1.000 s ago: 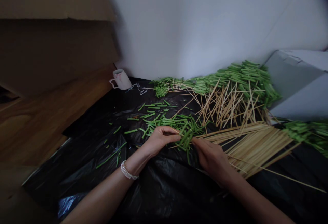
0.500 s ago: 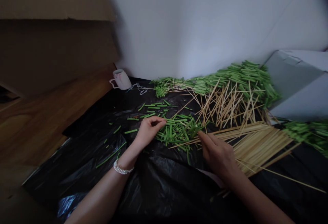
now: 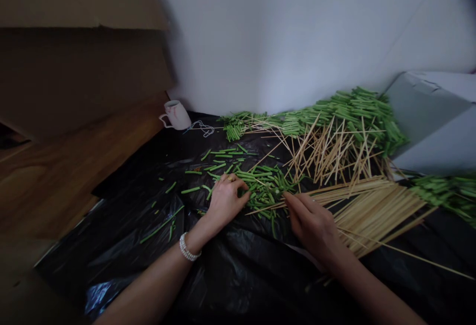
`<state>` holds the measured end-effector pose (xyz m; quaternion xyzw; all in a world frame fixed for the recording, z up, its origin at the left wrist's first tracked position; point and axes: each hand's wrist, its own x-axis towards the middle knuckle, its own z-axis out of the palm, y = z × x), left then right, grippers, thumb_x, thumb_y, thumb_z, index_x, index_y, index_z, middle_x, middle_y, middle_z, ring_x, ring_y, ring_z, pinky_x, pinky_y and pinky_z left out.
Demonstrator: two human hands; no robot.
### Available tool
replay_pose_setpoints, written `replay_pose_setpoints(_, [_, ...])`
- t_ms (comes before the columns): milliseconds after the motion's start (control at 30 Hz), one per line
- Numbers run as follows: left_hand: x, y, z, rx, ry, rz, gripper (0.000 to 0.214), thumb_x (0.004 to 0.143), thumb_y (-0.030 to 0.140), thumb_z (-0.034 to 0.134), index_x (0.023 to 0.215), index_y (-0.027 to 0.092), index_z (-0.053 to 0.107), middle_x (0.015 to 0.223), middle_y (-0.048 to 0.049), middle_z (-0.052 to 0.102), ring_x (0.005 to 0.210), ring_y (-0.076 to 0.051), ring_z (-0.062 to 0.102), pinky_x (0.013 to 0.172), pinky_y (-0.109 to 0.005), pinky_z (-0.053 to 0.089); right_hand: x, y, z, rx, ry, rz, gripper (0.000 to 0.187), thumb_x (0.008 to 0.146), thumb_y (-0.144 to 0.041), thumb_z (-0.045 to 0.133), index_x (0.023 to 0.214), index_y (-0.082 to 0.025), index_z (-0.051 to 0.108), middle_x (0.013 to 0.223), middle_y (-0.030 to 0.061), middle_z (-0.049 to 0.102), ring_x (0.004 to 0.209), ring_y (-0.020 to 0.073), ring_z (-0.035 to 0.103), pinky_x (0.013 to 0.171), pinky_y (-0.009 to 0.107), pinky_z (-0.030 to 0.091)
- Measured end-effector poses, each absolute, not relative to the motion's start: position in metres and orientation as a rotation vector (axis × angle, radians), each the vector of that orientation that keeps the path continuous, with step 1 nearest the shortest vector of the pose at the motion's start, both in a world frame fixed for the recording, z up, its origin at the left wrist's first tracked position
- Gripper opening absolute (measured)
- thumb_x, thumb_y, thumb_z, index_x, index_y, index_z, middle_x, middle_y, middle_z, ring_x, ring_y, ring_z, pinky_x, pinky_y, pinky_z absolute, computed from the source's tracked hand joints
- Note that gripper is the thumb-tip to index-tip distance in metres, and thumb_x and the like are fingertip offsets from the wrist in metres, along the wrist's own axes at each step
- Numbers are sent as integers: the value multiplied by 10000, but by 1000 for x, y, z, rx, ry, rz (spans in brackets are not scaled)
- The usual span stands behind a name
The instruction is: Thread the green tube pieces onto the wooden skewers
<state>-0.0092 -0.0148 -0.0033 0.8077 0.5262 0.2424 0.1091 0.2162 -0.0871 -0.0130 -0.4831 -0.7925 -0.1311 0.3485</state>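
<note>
A loose pile of short green stem pieces point(image 3: 265, 186) lies on a black plastic sheet point(image 3: 230, 270). My left hand point(image 3: 225, 200), with a pearl bracelet on the wrist, rests palm down at the pile's left edge, fingers curled onto the pieces. My right hand point(image 3: 311, 224) is at the pile's right edge, fingers pinched on the end of a thin bamboo skewer point(image 3: 266, 208) that points left into the pieces. A flat bundle of bamboo skewers point(image 3: 375, 208) lies just right of that hand.
Skewers threaded with green pieces point(image 3: 334, 116) are heaped along the white wall. A white mug point(image 3: 175, 114) lies tipped at the back left beside a bit of string. A wooden floor point(image 3: 74, 166), a cardboard box point(image 3: 74, 42) and a grey box point(image 3: 435, 121) border the sheet.
My left hand left the middle of the pile, swung out to its left edge, then settled palm down there. My right hand shifted slightly right and stays at the skewer's end.
</note>
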Motion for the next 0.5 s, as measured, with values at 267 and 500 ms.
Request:
replay_pose_setpoints(267, [-16, -10, 7, 2035, 1382, 1053, 117, 854, 276, 599, 879, 213, 694, 898, -38, 713, 866, -198, 624, 835, -314, 437, 219, -88, -14, -1273, -2068, -443, 440, 844, -34, 470, 1239, -182, 594, 794, 5, 682, 632, 102, 596, 570, 237, 405])
replay_pose_setpoints(500, [-11, -8, 7, 1278, 1114, 1117, 285, 712, 311, 769, 953, 165, 724, 875, -47, 737, 798, -176, 671, 775, -289, 501, 218, -88, -9, -1303, -2093, -494, 389, 870, -60, 454, 1227, -141, 587, 828, 30, 684, 663, 120, 599, 612, 251, 419])
